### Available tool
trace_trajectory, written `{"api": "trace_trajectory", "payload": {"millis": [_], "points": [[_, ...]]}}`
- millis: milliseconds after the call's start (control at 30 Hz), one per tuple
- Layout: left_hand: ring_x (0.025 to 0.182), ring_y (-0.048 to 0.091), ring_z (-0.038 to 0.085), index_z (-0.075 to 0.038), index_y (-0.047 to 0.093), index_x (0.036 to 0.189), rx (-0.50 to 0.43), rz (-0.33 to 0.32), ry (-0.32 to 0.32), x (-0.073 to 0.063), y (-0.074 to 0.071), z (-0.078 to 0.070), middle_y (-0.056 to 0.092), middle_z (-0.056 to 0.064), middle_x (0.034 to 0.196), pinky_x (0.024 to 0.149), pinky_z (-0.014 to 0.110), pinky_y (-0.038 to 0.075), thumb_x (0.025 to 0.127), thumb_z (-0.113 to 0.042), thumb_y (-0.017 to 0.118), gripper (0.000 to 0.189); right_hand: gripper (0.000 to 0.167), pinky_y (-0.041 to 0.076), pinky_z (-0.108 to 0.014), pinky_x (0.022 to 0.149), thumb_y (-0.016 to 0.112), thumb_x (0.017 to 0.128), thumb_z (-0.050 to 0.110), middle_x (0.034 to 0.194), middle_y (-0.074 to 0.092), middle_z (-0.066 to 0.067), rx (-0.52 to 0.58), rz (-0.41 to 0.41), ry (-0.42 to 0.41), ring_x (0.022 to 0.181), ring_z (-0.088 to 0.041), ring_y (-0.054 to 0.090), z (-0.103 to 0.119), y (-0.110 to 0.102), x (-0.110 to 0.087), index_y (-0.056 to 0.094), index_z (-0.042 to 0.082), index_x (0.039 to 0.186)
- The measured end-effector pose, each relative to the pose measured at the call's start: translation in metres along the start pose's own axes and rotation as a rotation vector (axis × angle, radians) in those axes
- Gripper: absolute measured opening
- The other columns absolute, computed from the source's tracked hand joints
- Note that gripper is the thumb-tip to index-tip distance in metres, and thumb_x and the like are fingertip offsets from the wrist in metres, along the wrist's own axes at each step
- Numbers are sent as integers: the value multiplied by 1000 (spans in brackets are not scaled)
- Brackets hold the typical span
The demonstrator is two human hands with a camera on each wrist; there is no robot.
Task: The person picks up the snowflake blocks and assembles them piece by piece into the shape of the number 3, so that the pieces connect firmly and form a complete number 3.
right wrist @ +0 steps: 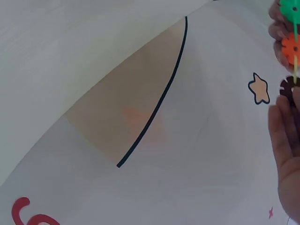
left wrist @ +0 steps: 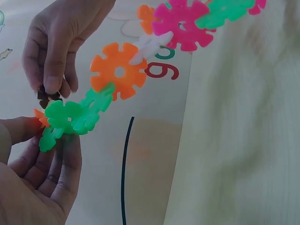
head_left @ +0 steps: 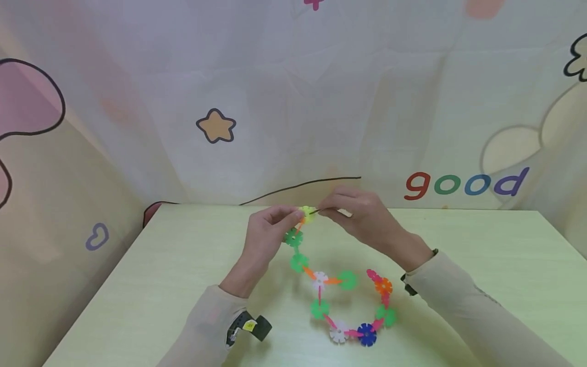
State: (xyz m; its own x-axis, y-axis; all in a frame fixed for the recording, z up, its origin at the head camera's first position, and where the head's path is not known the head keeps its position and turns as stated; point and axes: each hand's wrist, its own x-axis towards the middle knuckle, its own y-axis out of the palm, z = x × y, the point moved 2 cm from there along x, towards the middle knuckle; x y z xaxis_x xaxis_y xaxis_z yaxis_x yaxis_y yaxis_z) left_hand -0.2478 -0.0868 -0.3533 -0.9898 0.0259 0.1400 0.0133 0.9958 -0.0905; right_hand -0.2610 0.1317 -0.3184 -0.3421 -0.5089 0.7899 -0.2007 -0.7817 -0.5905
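Above the far part of the table, my left hand (head_left: 263, 237) pinches the upper end of a chain of flower-shaped plastic snowflake discs. An orange disc (right wrist: 289, 48) is by its fingers, near a yellow disc (head_left: 308, 214). My right hand (head_left: 367, 216) pinches a dark brown snowflake disc (left wrist: 45, 98), seen edge-on in the head view and pressed against the yellow disc. Below the left hand the chain runs down through green discs (head_left: 299, 263), a white disc (head_left: 320, 280) and a blue disc (head_left: 367, 334), curving up to the right in a loop.
The pale table (head_left: 183, 285) extends on both sides of the arms. A printed cloth backdrop (head_left: 293, 112) rises behind its far edge. A band with a dark device (head_left: 249, 326) is on the left wrist; a dark band (head_left: 409, 285) shows at the right sleeve.
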Motion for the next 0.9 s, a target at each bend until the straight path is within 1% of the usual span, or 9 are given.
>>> {"api": "trace_trajectory", "payload": {"millis": [67,167,267,333,433,600,733,833,900], "points": [[78,68,7,-3,83,110,6,-1,-14,1,-1,2,77,-10,87,66,20,55,102,-19,79,18,26,68,-32,80,90,85,-4,101,83,-6,29,57,122,88,-19,81,-3,-6,-4,82,2,109],[81,69,7,-3,84,110,13,-7,-23,3,-3,5,78,-10,89,67,20,55,101,-19,79,18,29,69,-36,91,83,98,11,116,83,-6,80,161,410,101,-21,81,-10,-21,-14,79,6,127],[83,70,7,-3,83,111,17,-10,-28,5,-4,6,79,-10,91,68,20,56,101,-18,80,19,32,66,-40,98,76,106,25,123,80,-5,149,288,675,108,-22,78,-20,-35,-32,75,11,135],[85,71,8,-4,83,111,20,-13,-34,5,-5,7,80,-9,92,69,20,57,101,-20,80,19,38,65,-43,101,72,108,32,127,79,-6,202,383,792,109,-22,77,-27,-40,-49,72,11,139],[89,72,9,-5,84,111,24,-18,-46,5,-6,7,80,-9,93,70,21,58,101,-21,80,19,48,66,-48,102,70,109,35,132,76,-12,316,529,888,110,-25,78,-35,-42,-75,66,4,146],[90,72,10,-5,83,112,21,-26,-59,6,-6,7,80,-8,95,72,22,59,101,-22,80,20,57,66,-39,102,69,109,32,142,72,-16,517,727,973,117,-22,76,-40,-45,-111,57,-1,154],[89,71,9,-4,83,113,23,-30,-57,6,-6,8,80,-5,97,72,21,59,102,-22,80,22,57,63,-35,101,68,109,35,150,67,-16,591,805,1015,117,-21,74,-39,-47,-125,57,3,155],[88,71,9,-3,82,113,18,-31,-55,7,-6,10,79,-6,96,71,20,58,102,-22,80,22,55,62,-32,100,68,108,35,153,65,-16,639,827,1042,116,-22,75,-36,-47,-130,59,6,154],[87,71,9,-2,82,113,12,-31,-55,8,-6,11,79,-6,95,71,20,59,102,-21,80,22,56,63,-31,99,69,108,33,153,65,-16,679,826,1053,112,-22,76,-33,-45,-132,58,3,154]]}}
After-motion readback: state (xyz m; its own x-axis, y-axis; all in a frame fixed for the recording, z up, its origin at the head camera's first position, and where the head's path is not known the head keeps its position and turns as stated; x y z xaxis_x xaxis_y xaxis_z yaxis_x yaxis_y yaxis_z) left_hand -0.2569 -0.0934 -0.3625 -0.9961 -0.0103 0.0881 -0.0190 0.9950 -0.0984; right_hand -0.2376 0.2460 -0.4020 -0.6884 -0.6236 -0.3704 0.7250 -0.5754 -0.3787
